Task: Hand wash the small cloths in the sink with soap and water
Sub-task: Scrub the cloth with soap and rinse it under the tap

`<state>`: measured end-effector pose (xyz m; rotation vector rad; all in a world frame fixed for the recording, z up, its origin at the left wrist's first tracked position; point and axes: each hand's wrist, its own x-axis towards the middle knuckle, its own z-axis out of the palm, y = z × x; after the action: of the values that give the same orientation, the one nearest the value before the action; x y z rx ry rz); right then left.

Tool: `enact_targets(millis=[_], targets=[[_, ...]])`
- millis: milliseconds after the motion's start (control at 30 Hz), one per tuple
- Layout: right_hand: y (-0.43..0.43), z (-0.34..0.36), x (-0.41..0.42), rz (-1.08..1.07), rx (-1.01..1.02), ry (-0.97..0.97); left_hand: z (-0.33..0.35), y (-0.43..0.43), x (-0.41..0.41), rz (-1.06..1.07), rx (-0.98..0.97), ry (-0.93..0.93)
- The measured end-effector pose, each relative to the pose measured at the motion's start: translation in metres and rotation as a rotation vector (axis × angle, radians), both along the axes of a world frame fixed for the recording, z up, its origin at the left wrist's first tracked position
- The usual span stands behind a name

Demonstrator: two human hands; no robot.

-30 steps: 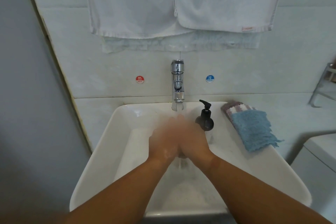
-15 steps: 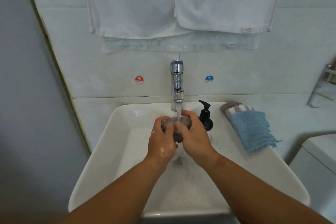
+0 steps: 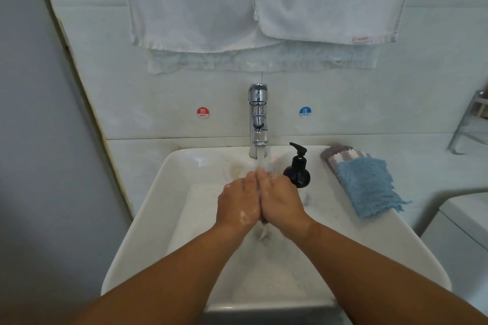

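Soap bottle (image 3: 298, 174) blocks right; sink (image 3: 195, 208) left side free.

We note tap (image 3: 258, 119): polished metal, mirror-bright. Sink (image 3: 163, 192): white, smooth, glossy. Bottle (image 3: 297, 175): black plastic, shiny. Cloth (image 3: 367, 187): blue, fluffy, rough-napped. Towels (image 3: 190, 2): woven fabric, matt. Wall (image 3: 158, 97): smooth tile, faint sheen.

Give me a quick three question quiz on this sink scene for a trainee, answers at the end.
1. True or false: water is running from the faucet.
2. The blue cloth lies: A) down in the basin, B) on the right rim of the sink, C) hung on the wall.
3. What colour is the HOT sticker?
Key: 1 true; 2 B; 3 red.
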<state>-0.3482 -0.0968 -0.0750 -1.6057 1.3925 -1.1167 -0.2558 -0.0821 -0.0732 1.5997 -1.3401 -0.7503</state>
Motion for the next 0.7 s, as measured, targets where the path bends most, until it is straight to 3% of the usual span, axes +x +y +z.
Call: enact_targets(millis=[167, 333, 567, 700], targets=[[0.003, 0.0, 0.002, 0.008, -0.008, -0.023, -0.008, 0.0, 0.001, 0.026, -0.031, 0.127], [0.0, 0.0, -0.005, 0.118, 0.239, -0.284, -0.01, 0.0, 0.007, 0.036, -0.081, 0.232], [-0.005, -0.002, -0.011, 0.025, -0.051, -0.347, -0.007, 0.001, 0.008, -0.028, 0.003, 0.455], [0.001, 0.0, -0.008, 0.091, 0.016, -0.333, -0.007, 0.0, 0.004, 0.0, -0.05, 0.344]])
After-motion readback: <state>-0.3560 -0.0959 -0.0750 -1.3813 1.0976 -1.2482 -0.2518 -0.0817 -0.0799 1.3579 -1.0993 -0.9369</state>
